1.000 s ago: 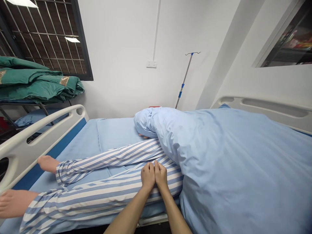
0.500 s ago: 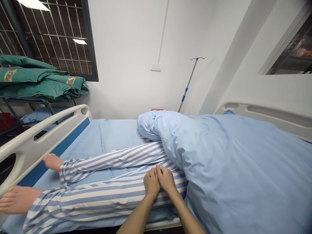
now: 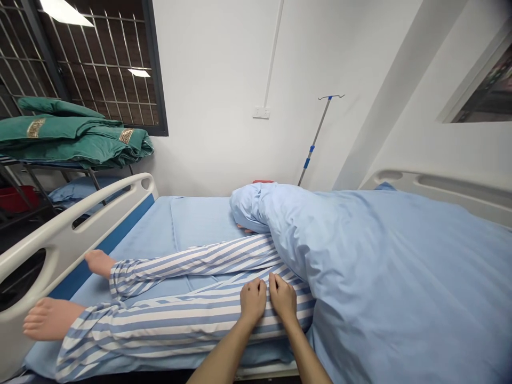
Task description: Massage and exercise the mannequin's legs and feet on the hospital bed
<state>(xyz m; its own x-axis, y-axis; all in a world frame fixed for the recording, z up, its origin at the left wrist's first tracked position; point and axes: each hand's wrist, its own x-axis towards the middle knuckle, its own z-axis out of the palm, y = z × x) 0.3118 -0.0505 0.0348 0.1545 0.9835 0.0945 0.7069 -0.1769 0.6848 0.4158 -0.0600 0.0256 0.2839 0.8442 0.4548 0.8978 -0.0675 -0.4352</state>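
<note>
A figure in blue-and-white striped trousers (image 3: 172,314) lies on the bed, with two bare, smooth feet (image 3: 54,319) towards the left end. My left hand (image 3: 253,301) rests on the nearer thigh, its fingers curled down. Beside it, a narrow gap away, my right hand (image 3: 283,297) is closed in the same way on the same thigh. Whether either hand grips cloth under its fingers is hidden. Right of my hands, a bunched light blue quilt (image 3: 344,250) covers the upper body. A few fingertips (image 3: 244,229) of the figure show beneath the quilt's far edge.
The bed has a white footboard (image 3: 100,213) at left and a matching headboard (image 3: 448,186) at right. Behind it stands an IV pole (image 3: 316,138) by the wall. Folded green quilts (image 3: 80,138) lie on a rack under the barred window (image 3: 100,58).
My hands were touching side by side and are now slightly apart, the right one having shifted to the right. The whole view has turned a little leftward.
</note>
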